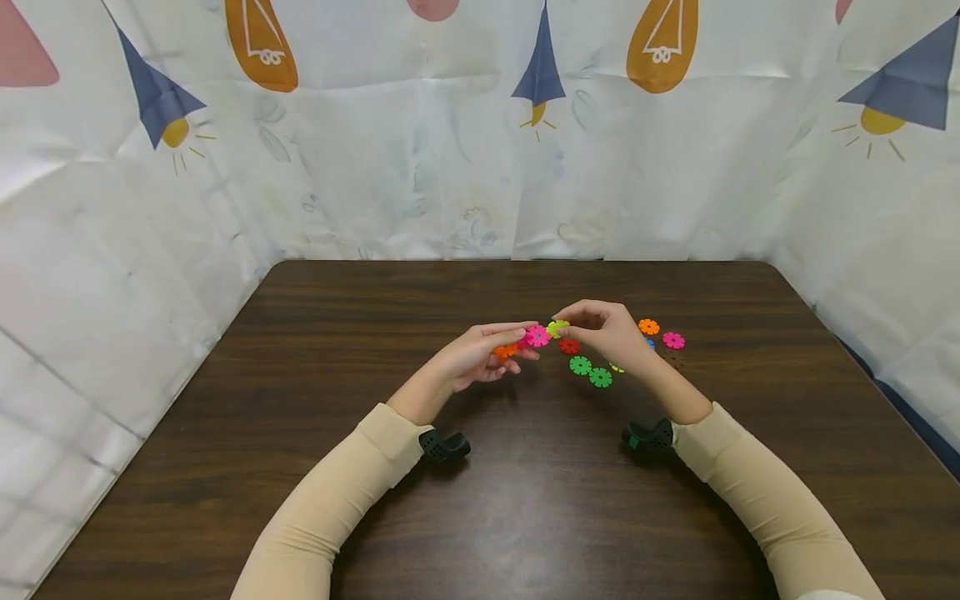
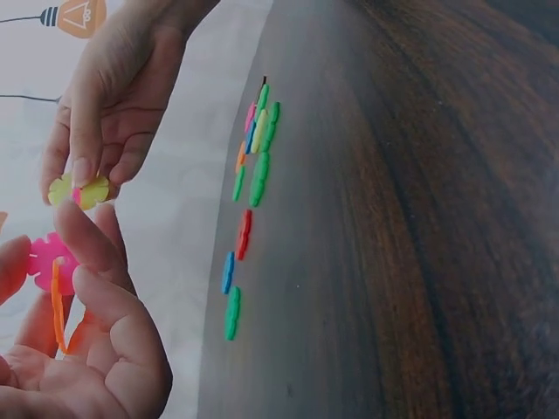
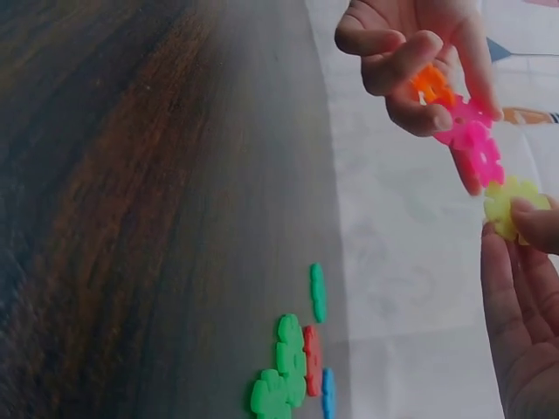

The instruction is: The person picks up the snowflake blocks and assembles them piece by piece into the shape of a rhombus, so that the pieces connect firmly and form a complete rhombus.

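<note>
Sleeves (image 1: 315, 500) nearest, black devices (image 1: 446, 447) at the cuffs. Raised above the dark table (image 1: 510, 517), pink discs (image 1: 537, 336) pinched in the left hand (image 1: 476, 354), orange disc (image 1: 506, 352) against them. Gripped between thumb and fingers of the right hand (image 1: 609, 335), yellow disc (image 1: 557, 328), touching the pink. Beyond, lying flat, green discs (image 1: 600, 377), red disc (image 1: 569, 347), loose orange disc (image 1: 648, 327). Behind all, printed curtain (image 1: 465, 183).

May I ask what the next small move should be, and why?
I'd probably press the yellow notched plastic disc firmly onto the end pink notched plastic disc: their edges meet, the right hand pinching yellow and the left hand holding the pink-and-orange chain.
</note>
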The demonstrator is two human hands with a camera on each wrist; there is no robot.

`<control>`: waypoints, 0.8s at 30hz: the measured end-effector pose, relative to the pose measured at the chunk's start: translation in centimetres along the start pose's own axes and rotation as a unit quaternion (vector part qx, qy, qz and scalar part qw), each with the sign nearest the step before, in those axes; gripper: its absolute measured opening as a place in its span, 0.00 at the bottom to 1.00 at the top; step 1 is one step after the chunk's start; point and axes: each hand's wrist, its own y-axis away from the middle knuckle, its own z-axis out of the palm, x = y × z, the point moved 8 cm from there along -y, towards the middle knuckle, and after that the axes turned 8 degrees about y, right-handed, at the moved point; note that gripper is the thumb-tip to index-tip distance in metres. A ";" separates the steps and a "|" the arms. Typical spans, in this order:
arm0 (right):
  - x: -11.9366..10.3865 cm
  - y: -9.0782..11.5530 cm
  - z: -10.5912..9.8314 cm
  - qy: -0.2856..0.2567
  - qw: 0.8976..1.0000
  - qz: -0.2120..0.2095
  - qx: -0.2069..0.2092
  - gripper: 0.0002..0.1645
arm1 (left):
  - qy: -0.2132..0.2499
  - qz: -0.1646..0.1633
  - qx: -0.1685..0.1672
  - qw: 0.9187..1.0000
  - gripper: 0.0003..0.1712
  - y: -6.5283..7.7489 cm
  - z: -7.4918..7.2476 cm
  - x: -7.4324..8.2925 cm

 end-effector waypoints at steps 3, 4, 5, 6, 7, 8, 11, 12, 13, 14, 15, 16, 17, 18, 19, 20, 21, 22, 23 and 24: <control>0.0 0.1 0.1 -0.021 1.000 -0.009 0.005 0.11 | -0.014 0.013 -0.008 1.000 0.24 -0.1 0.2 0.3; 0.0 0.1 0.2 -0.026 1.000 -0.013 0.007 0.11 | -0.017 0.016 -0.012 1.000 0.24 -0.1 0.3 0.4; 0.0 0.1 0.2 -0.030 0.999 -0.018 0.011 0.10 | -0.021 0.020 -0.016 0.999 0.24 -0.1 0.4 0.5; 0.0 0.2 0.3 -0.034 0.999 -0.021 0.015 0.10 | -0.025 0.024 -0.019 0.999 0.24 -0.1 0.5 0.6; 0.0 0.2 0.3 -0.040 0.999 -0.025 0.020 0.10 | -0.028 0.027 -0.024 0.999 0.24 -0.1 0.6 0.6; 0.0 0.2 0.3 -0.042 0.998 -0.028 0.025 0.10 | -0.030 0.031 -0.027 0.999 0.24 -0.1 0.7 0.7; 0.0 0.3 0.4 -0.052 0.997 -0.029 0.041 0.10 | -0.031 0.041 -0.032 0.998 0.24 -0.1 0.8 0.9; 0.1 0.3 0.4 -0.058 0.997 -0.027 0.047 0.11 | -0.030 0.044 -0.032 0.998 0.23 -0.1 0.8 1.0; 0.1 0.4 0.4 -0.062 0.996 -0.025 0.052 0.12 | -0.029 0.047 -0.032 0.998 0.23 -0.1 0.9 1.0; 0.1 0.4 0.5 -0.064 0.996 -0.023 0.059 0.12 | -0.027 0.049 -0.031 0.998 0.23 -0.1 0.9 1.1; 0.2 0.4 0.5 -0.068 0.995 -0.020 0.065 0.13 | -0.024 0.051 -0.030 0.998 0.23 0.0 0.9 1.1; 0.2 0.4 0.5 -0.072 0.995 -0.019 0.071 0.14 | -0.021 0.052 -0.029 0.998 0.23 0.0 0.9 1.1; 0.2 0.4 0.5 -0.074 0.994 -0.019 0.078 0.14 | -0.018 0.052 -0.027 0.998 0.23 0.0 0.9 1.1; 0.2 0.4 0.5 -0.076 0.993 -0.020 0.084 0.14 | -0.015 0.053 -0.025 0.998 0.22 0.0 0.9 1.1; 0.2 0.5 0.5 -0.077 0.993 -0.021 0.088 0.14 | -0.013 0.053 -0.022 0.998 0.22 0.1 0.9 1.1; 0.1 0.5 0.5 -0.079 0.992 -0.023 0.092 0.13 | -0.010 0.052 -0.020 0.998 0.22 0.1 0.9 1.1; 0.1 0.5 0.5 -0.081 0.992 -0.026 0.095 0.12 | -0.006 0.052 -0.019 0.998 0.22 0.1 0.9 1.1; 0.1 0.5 0.6 -0.083 0.991 -0.029 0.097 0.12 | -0.004 0.051 -0.019 0.998 0.22 0.1 0.9 1.1; 0.0 0.6 0.6 -0.084 0.991 -0.031 0.098 0.12 | -0.002 0.050 -0.019 0.999 0.22 0.1 0.8 1.1; 0.0 0.6 0.6 -0.087 0.991 -0.032 0.099 0.11 | 0.000 0.048 -0.019 0.999 0.22 0.1 0.8 1.1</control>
